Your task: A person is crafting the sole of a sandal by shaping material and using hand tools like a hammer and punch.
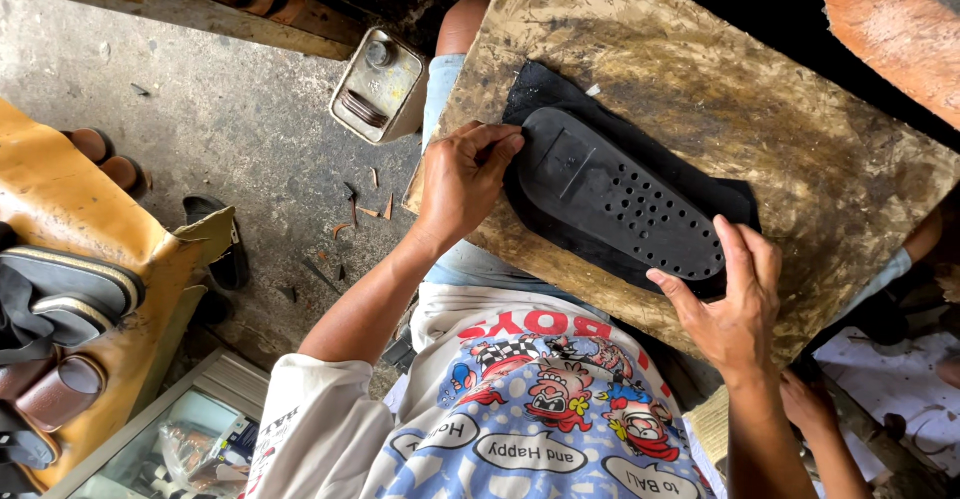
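Closest to the camera, a cartoon-printed shirt (540, 409) fills the bottom of the view, the person's chest under the wooden board (700, 109) that rests on the lap. At far left, dark sandals (70, 289) and brown leather pieces lie on a tan, creased cover, with a glass-topped box (170, 439) below them. Farther in, leather scraps dot the rough concrete floor (200, 109), and a dented square metal can (378, 84) with a round cap stands beside the board's left edge. The left hand (465, 179) has its fingers curled, fingertips pressing the heel end of a black rubber shoe sole (610, 199), whether it pinches anything I cannot tell. That sole, oval and punched with rows of small holes, lies flat on a black felt-like sheet (540, 89) on the scarred, glue-stained board. The right hand (735, 304) is spread open, fingers resting at the sole's toe end, gripping nothing. At top right a reddish block (890, 29) juts in
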